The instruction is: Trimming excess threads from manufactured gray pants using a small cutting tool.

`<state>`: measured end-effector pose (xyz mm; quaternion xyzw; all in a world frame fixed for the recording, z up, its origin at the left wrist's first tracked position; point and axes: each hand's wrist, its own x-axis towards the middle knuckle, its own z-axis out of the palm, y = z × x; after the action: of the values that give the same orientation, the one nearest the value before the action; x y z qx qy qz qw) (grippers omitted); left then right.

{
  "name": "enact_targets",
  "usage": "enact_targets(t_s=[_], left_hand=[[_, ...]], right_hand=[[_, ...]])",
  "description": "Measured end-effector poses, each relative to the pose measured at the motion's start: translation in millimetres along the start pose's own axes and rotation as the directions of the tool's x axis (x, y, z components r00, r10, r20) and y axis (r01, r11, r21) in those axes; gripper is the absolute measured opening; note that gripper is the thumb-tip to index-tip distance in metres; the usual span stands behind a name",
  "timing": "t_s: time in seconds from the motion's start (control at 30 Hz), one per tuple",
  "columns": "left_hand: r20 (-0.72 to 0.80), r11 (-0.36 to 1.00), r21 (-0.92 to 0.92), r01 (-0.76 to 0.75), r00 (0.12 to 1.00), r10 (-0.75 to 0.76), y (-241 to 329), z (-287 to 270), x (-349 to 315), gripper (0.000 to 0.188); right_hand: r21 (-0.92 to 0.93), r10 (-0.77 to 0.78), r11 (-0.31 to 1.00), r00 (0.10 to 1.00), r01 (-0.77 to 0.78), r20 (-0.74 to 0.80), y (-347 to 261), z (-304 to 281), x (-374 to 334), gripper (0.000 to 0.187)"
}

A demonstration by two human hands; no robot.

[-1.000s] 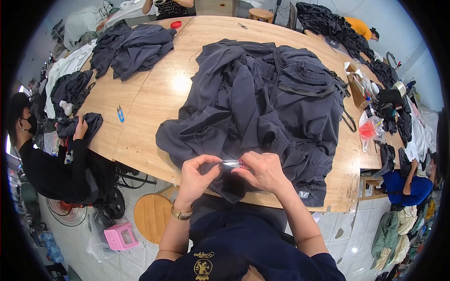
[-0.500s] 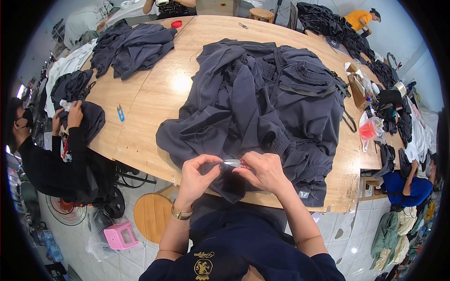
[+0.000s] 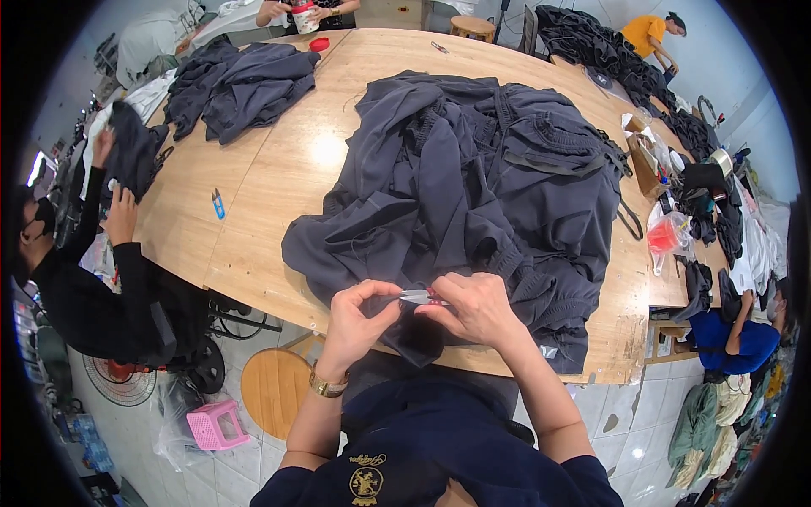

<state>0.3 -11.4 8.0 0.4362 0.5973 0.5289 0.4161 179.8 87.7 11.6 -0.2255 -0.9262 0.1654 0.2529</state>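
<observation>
A pile of dark grey garments [image 3: 456, 186] is heaped on the wooden table in front of me. Close to the table's near edge, my right hand [image 3: 475, 306] is wrapped round small thread snips [image 3: 414, 297] with a red handle. Their silver blades point left and stand apart, beside the fingertips of my left hand [image 3: 359, 319]. The left thumb and forefinger are pinched on a dark grey garment [image 3: 412, 338], part of which hangs over the edge below the blades. Any thread between the blades is too fine to make out.
Blue snips [image 3: 218, 204] lie on the table [image 3: 262, 203] to the left. Further dark garments [image 3: 258, 89] lie at the far left, near a red lid [image 3: 318, 44]. A co-worker in black [image 3: 93, 279] handles dark cloth at left. A round wooden stool [image 3: 276, 393] stands below.
The snips' blades have spread apart; my hands have barely shifted. The co-worker on the left has lifted dark cloth with one raised arm. A person at the far side has brought a cup lower.
</observation>
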Motion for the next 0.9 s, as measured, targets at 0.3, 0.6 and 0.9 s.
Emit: enact_targets(t_s=[0.3, 0.6, 0.9], left_hand=[[0.016, 1.000, 0.021, -0.017, 1.000, 0.017, -2.9, -1.5, 1.4, 0.010], [0.030, 1.000, -0.012, -0.005, 1.000, 0.005, 0.3, -1.6, 1.5, 0.010], [0.038, 1.000, 0.009, 0.007, 0.999, -0.007, 4.7, -1.5, 1.5, 0.010]], right_hand=[[-0.045, -0.057, 0.997, 0.998, 0.056, -0.019, 3.2, 1.1, 0.5, 0.037], [-0.056, -0.089, 0.995, 0.996, 0.088, -0.009, 3.0, -0.9, 3.6, 0.037], [-0.076, -0.097, 0.992, 0.995, 0.098, 0.011, 3.7, -2.6, 3.8, 0.037]])
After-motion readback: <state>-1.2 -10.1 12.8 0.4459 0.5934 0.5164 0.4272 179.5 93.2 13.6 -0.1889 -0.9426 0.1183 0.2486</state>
